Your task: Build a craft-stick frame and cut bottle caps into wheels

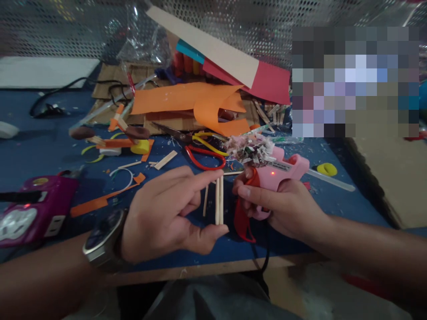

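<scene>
Pinching likely light, stiff wooden sticks point(219, 202) in left hand point(163, 213), best held by ends; gripping glue gun point(268, 176) in right hand point(289, 202).

A chunky watch point(106, 242) circles the left wrist — its face point(105, 227) dark and glossy, looking rounded from this slant, its band point(96, 258) silvery grey with a metallic shine and squared edges. The dial markings are too dim to read. Just beyond the watch is the bare left hand point(163, 213); on its near side, the left forearm point(43, 275) is bare too. Well to the right of the watch, the right hand point(287, 202) and right forearm point(367, 249) are likewise bare, the thumbnail point(244, 191) short. Below and right of the watch, dark grey cloth point(213, 295) covers the lap, softly creased.
</scene>
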Available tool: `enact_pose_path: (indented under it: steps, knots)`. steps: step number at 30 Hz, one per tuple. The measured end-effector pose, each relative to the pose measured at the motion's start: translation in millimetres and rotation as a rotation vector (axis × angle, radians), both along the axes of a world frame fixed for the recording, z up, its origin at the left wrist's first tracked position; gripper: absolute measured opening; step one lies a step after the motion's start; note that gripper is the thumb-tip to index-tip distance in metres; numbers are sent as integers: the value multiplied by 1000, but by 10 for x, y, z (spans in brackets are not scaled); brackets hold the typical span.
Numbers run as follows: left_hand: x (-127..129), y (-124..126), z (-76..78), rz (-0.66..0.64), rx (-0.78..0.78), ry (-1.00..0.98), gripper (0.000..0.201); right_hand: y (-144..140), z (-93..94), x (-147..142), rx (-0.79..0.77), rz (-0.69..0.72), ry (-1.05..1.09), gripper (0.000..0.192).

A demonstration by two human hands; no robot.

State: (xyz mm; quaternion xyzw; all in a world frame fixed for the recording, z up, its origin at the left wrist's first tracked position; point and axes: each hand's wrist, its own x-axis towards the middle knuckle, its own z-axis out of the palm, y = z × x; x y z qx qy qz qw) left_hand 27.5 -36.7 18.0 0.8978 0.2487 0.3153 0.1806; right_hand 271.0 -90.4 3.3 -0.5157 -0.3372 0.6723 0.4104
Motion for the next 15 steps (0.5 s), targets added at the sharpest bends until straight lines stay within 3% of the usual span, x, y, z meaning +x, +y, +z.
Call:
enact_pose_path:
  steps: [4,9,13,15]
  knots:
    - [-109,54,24,95,19,-5,52,41,-12,46,64,-74,-42,38]
    - [-207,110,54,167,-2,-29,53,71,-66,147,224,-65,-21,25]
    - [-231,128,35,200,-106,-91,50,83,-86,192,235,-5,-39,28]
    - [-233,142,-10,193,-232,-158,52,85,-84,196,213,-2,-56,33]
